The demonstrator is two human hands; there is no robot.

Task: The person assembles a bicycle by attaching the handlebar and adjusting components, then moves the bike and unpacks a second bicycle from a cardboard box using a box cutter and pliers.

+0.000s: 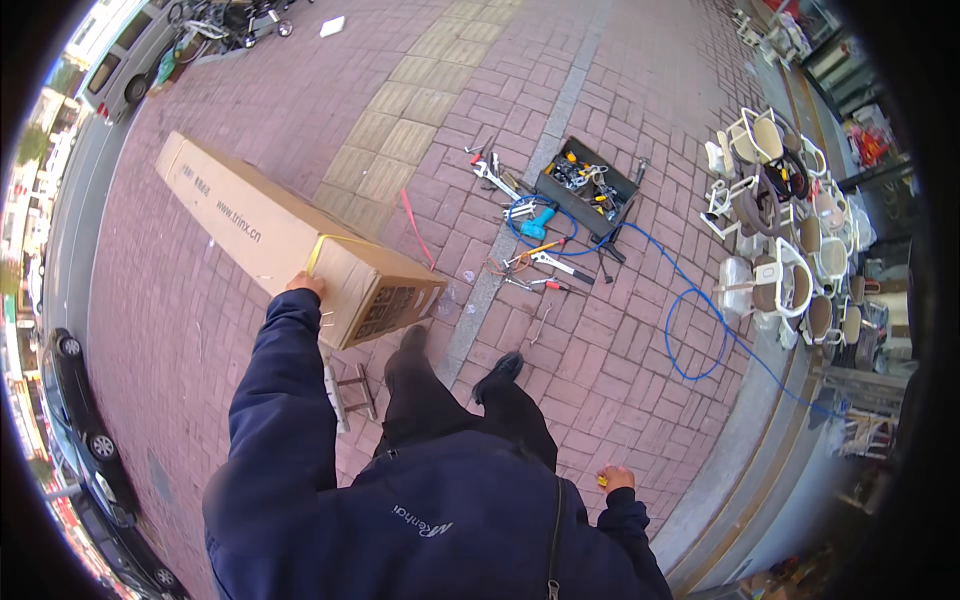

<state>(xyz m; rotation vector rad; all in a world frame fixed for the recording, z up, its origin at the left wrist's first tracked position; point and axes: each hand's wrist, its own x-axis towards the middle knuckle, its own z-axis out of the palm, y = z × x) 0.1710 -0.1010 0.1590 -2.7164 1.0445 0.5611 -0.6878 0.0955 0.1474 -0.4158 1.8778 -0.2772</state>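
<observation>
A long brown cardboard box (290, 225) lies slanted across the paving at my left, its near end close to my feet. Around that end runs a yellow strap (316, 252). My left hand (309, 285) is closed on the strap at the box's upper edge; part of the grip is hidden under the fingers. Low at my right side, my right hand (618, 478) is closed around a small yellow object (602, 481). Only its tip shows, so its kind cannot be made out.
An open dark toolbox (590, 188) stands ahead, with wrenches (562, 266) and a teal power tool (537, 222) beside it. A blue hose (668, 325) loops rightward. White child seats (785, 275) pile up by the shopfront. A small stool (350, 390) stands beside the box.
</observation>
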